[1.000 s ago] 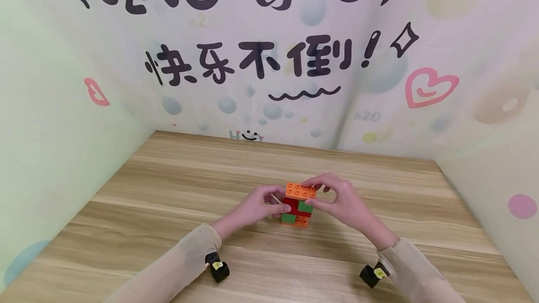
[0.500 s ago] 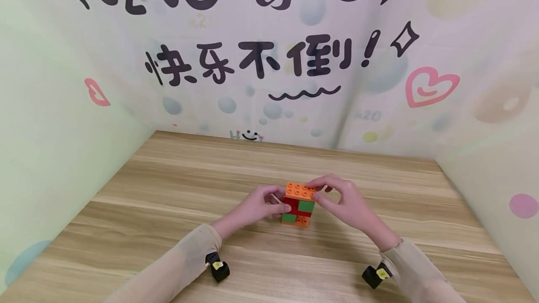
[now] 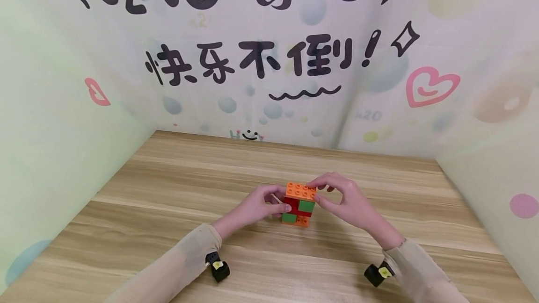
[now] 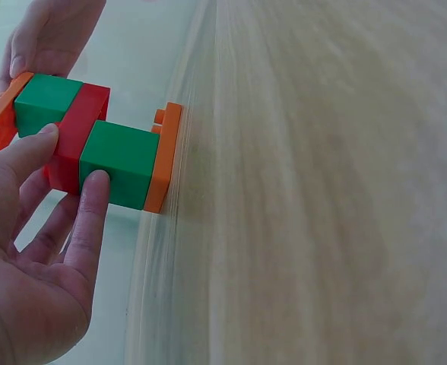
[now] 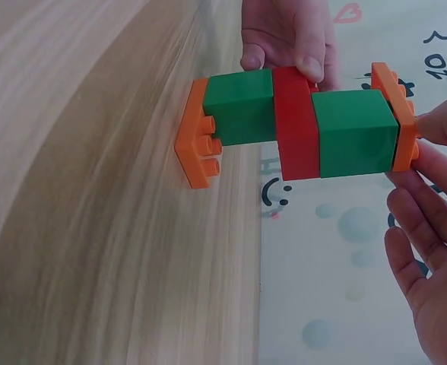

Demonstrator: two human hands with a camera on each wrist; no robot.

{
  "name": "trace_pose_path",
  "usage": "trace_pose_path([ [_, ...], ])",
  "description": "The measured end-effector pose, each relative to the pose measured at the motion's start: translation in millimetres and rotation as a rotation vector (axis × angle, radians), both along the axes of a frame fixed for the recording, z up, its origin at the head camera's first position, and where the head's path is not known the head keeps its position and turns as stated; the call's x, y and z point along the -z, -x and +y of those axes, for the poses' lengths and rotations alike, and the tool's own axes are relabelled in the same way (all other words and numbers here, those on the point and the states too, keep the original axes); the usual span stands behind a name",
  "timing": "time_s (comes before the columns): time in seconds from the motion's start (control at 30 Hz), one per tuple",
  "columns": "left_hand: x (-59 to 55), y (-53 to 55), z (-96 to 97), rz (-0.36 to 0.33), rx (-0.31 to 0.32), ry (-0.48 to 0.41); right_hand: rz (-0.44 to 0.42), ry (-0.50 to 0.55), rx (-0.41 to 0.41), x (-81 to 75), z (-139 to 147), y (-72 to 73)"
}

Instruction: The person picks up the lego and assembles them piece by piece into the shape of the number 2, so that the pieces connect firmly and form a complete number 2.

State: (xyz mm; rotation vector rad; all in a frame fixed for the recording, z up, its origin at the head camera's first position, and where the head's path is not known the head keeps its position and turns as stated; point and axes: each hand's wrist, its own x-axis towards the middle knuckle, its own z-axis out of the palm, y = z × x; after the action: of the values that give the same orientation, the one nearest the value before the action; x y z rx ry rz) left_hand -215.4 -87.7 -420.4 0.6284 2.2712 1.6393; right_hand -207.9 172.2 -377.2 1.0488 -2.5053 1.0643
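A small stack of building bricks stands upright on the wooden table. Its base is an orange plate [image 5: 191,137], with a green block [image 4: 119,163] on one end. Above these lie a red brick [image 5: 296,125] and a second green block [image 3: 306,206] toward the right. A studded orange plate [image 3: 296,191] tops the stack. My left hand [image 3: 257,205] grips the red brick from the left, a fingertip touching the lower green block in the left wrist view. At the top plate's right end, my right hand [image 3: 343,200] pinches it between thumb and forefinger.
The wooden table [image 3: 189,167] reaches back to a white wall sheet [image 3: 210,120] printed with dark lettering. Pale side walls border the table at left and right. Each wrist carries a small black camera.
My right thumb has slid from the upper green block's front up to the top plate's corner, the hand shifting slightly right. My left hand and the stack stay in place.
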Motion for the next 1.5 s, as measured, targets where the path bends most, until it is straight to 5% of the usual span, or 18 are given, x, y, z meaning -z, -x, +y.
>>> trace_pose_path([
  [1.5,1.2,0.7,0.1,0.017,0.007,0.003,-0.011,-0.013,-0.008,-1.4,0.0,-2.6],
])
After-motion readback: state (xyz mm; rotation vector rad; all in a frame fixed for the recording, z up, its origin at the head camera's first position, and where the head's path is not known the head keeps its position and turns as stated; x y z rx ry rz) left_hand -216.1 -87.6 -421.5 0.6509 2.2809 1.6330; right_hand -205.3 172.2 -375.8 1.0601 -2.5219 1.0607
